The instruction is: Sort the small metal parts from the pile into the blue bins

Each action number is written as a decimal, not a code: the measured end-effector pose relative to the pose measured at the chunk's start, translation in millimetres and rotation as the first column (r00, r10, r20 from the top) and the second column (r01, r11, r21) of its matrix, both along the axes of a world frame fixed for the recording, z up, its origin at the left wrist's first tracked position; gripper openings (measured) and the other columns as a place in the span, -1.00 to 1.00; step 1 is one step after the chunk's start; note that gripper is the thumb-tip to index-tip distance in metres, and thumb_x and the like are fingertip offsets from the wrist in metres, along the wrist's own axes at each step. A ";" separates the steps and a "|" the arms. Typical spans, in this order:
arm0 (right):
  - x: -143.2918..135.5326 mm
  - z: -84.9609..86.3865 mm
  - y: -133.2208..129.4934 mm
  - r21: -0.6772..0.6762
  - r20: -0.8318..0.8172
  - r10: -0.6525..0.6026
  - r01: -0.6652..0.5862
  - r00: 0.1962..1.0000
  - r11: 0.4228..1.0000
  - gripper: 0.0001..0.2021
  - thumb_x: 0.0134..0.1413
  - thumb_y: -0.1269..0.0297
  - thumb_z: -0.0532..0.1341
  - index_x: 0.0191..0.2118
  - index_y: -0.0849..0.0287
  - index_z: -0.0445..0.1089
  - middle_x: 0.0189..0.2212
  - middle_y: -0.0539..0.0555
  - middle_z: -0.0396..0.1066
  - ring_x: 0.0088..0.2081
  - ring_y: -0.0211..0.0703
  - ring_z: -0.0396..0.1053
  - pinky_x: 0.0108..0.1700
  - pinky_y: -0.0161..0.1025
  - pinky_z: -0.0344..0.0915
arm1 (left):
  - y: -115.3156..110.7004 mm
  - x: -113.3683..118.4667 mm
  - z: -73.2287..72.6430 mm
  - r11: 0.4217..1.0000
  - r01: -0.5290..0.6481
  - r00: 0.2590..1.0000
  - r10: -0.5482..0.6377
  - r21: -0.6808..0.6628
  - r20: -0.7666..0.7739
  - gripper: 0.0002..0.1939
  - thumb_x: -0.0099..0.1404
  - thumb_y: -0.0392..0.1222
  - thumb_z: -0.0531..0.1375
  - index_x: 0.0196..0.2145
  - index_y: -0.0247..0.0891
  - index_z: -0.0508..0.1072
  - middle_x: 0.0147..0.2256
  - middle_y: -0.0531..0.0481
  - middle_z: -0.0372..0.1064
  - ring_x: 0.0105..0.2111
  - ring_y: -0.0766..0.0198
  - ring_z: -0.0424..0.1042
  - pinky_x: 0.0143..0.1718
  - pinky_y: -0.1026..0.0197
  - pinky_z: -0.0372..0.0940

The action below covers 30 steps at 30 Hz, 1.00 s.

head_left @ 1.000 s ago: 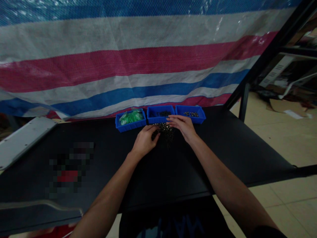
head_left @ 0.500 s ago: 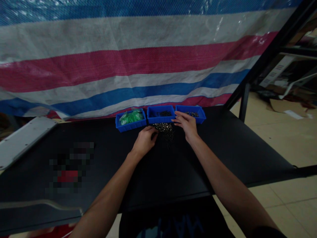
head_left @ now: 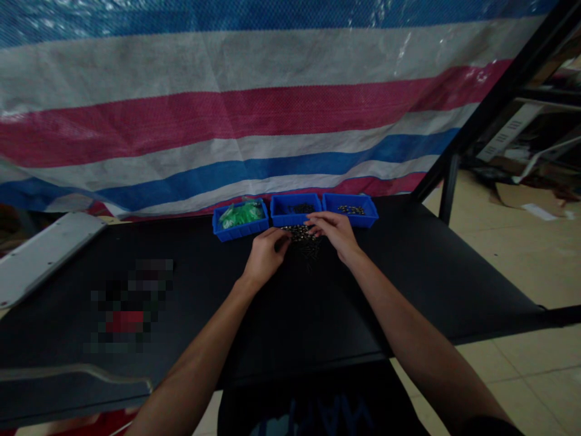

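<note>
Black table, seen from above: its dark, smooth top carried a loose heap of small metal parts, bright toward the bins and darker toward the wearer. The left hand was curled narrowly at the heap's left edge; the right hand reached over its right side, fingers loosely bent. Whether either hand gripped a part could not be told.

Just beyond stood three blue bins in a row: the left bin contained green and clear plastic, the middle bin dark pieces, and the right bin shiny pieces. A pixelated patch obscured an item at left, near a pale cord and a white panel.

Behind hung a striped tarpaulin; at right, a black frame rose before tiled floor and flattened cardboard.
</note>
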State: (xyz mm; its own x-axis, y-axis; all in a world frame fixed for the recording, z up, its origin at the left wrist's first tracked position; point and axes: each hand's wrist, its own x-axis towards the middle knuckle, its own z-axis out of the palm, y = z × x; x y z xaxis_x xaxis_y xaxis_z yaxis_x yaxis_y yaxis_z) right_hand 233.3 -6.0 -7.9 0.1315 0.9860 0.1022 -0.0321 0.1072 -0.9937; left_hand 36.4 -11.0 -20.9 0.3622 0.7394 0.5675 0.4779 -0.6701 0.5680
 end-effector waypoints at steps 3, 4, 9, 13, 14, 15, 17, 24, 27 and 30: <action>-2.2 -1.8 -0.9 -0.007 0.026 0.039 -0.038 0.999 0.999 -0.78 -0.06 0.19 0.31 -0.27 0.17 0.56 -0.34 0.13 0.59 -0.45 -0.21 0.48 -0.39 -0.25 0.33 | -0.3 0.4 2.0 1.000 -0.013 0.999 0.013 0.005 0.039 -0.85 0.23 -0.44 0.24 -0.27 -0.25 0.50 -0.30 -0.02 0.49 -0.33 0.23 0.49 -0.25 0.16 0.45; -2.8 -2.4 -1.5 -0.008 0.034 0.046 -0.045 0.998 0.999 -0.77 -0.05 0.19 0.30 -0.27 0.17 0.56 -0.34 0.13 0.59 -0.45 -0.20 0.48 -0.39 -0.24 0.33 | -0.1 0.1 2.0 1.000 -0.011 0.999 0.011 0.003 0.042 -0.84 0.22 -0.44 0.24 -0.27 -0.24 0.50 -0.29 -0.02 0.49 -0.33 0.23 0.49 -0.25 0.16 0.46; 8.6 4.6 2.6 0.081 0.211 -0.067 0.051 0.975 0.995 -0.75 -0.02 0.24 0.26 -0.20 0.17 0.55 -0.31 0.13 0.59 -0.35 -0.11 0.53 -0.27 -0.18 0.42 | 1.4 -1.8 -4.4 0.999 0.049 0.999 -0.049 -0.013 -0.009 -0.83 0.23 -0.46 0.22 -0.26 -0.25 0.49 -0.29 -0.03 0.47 -0.31 0.23 0.49 -0.23 0.17 0.45; 45.8 32.5 26.7 0.209 0.595 -0.308 0.228 0.742 0.951 -0.71 -0.04 0.39 0.23 -0.16 0.20 0.57 -0.33 0.13 0.59 -0.24 -0.03 0.54 -0.09 -0.12 0.42 | 0.3 -0.6 -9.1 0.998 0.066 0.993 -0.065 0.017 -0.097 -0.87 0.30 -0.39 0.18 -0.25 -0.24 0.48 -0.24 -0.07 0.46 -0.26 0.20 0.50 -0.19 0.14 0.45; 56.1 40.9 35.3 0.167 0.714 -0.280 0.232 0.641 0.958 -0.72 -0.07 0.41 0.25 -0.19 0.20 0.58 -0.35 0.14 0.58 -0.25 -0.01 0.54 -0.12 -0.12 0.42 | -0.5 0.1 -9.1 0.997 0.067 0.992 -0.063 0.030 -0.110 -0.89 0.32 -0.37 0.17 -0.24 -0.24 0.48 -0.23 -0.07 0.45 -0.24 0.19 0.50 -0.17 0.13 0.45; 65.1 48.8 44.2 0.099 0.818 -0.194 0.200 0.542 0.975 -0.74 -0.09 0.43 0.26 -0.22 0.20 0.59 -0.37 0.14 0.58 -0.25 0.00 0.53 -0.14 -0.12 0.42 | -1.4 0.9 -8.8 0.997 0.068 0.991 -0.062 0.042 -0.121 -0.89 0.33 -0.35 0.16 -0.24 -0.24 0.48 -0.23 -0.08 0.45 -0.23 0.18 0.50 -0.15 0.13 0.45; 77.8 60.7 61.5 -0.135 0.936 0.087 0.120 0.342 0.984 -0.78 -0.13 0.49 0.28 -0.31 0.18 0.60 -0.42 0.13 0.57 -0.29 -0.01 0.52 -0.22 -0.16 0.41 | -3.3 2.4 -7.4 0.996 0.069 0.988 -0.060 0.060 -0.144 -0.89 0.35 -0.32 0.14 -0.24 -0.24 0.47 -0.21 -0.09 0.45 -0.20 0.17 0.49 -0.13 0.13 0.44; 76.2 61.6 91.6 -0.453 0.860 0.437 0.001 0.264 0.892 -0.79 -0.36 0.62 0.34 -0.55 0.14 0.55 -0.73 -0.03 0.38 -0.66 -0.20 0.32 -0.55 -0.24 0.27 | -6.9 4.7 -3.8 0.995 0.074 0.979 -0.060 0.065 -0.196 -0.89 0.37 -0.31 0.13 -0.24 -0.24 0.47 -0.21 -0.11 0.46 -0.20 0.16 0.48 -0.14 0.13 0.43; 72.6 58.6 93.5 -0.479 0.840 0.476 -0.054 0.260 0.876 -0.77 -0.34 0.63 0.30 -0.54 0.14 0.55 -0.70 -0.03 0.39 -0.64 -0.23 0.31 -0.53 -0.25 0.26 | -7.5 4.3 -2.8 0.995 0.072 0.977 -0.056 0.070 -0.206 -0.89 0.37 -0.31 0.13 -0.25 -0.24 0.47 -0.22 -0.10 0.46 -0.20 0.17 0.48 -0.15 0.14 0.43; 72.3 58.3 93.3 -0.481 0.826 0.497 -0.128 0.266 0.867 -0.79 -0.32 0.62 0.26 -0.59 0.15 0.53 -0.68 -0.03 0.39 -0.63 -0.28 0.27 -0.53 -0.29 0.22 | -7.7 4.0 -2.1 0.995 0.075 0.979 -0.060 0.070 -0.197 -0.88 0.37 -0.31 0.13 -0.24 -0.24 0.47 -0.22 -0.10 0.46 -0.20 0.17 0.48 -0.14 0.14 0.43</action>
